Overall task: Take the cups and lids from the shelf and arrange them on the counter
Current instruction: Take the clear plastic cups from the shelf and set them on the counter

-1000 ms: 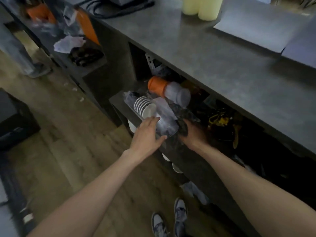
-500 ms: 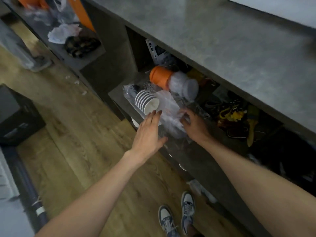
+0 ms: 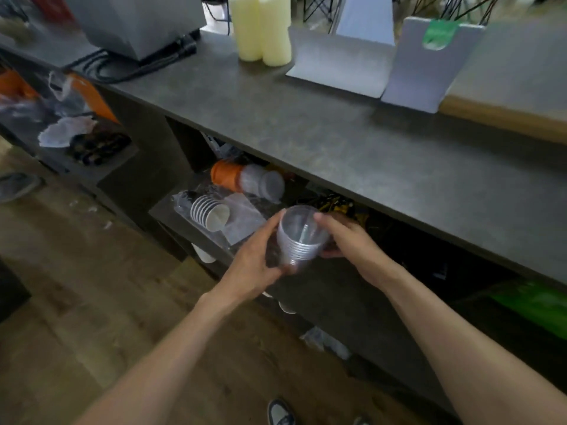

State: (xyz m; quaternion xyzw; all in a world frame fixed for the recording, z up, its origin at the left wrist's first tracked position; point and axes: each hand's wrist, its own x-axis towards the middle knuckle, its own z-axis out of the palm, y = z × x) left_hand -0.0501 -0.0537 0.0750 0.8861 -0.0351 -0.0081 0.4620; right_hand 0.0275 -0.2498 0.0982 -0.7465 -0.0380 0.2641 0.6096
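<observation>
The grey tabletop [image 3: 352, 142] runs across the upper part of the view, above and beyond both hands, with a broad bare stretch in front of the pale bottles [image 3: 260, 29]. Beneath its edge the shelf [image 3: 167, 211] carries a sleeve of white paper cups [image 3: 208, 212] lying on its side in clear wrap, and an orange-and-clear stack [image 3: 245, 179] behind it. In front of the shelf, held between both hands, is the stack of clear plastic cups [image 3: 299, 237], long axis tilted, mouth up and toward the tabletop. The left hand [image 3: 253, 265] has its grip closed around the stack's lower end; the right hand [image 3: 349, 240] clasps the rim side. The set-down spot lies up and forward, so a lift along the stack's own axis seems called for.
</observation>
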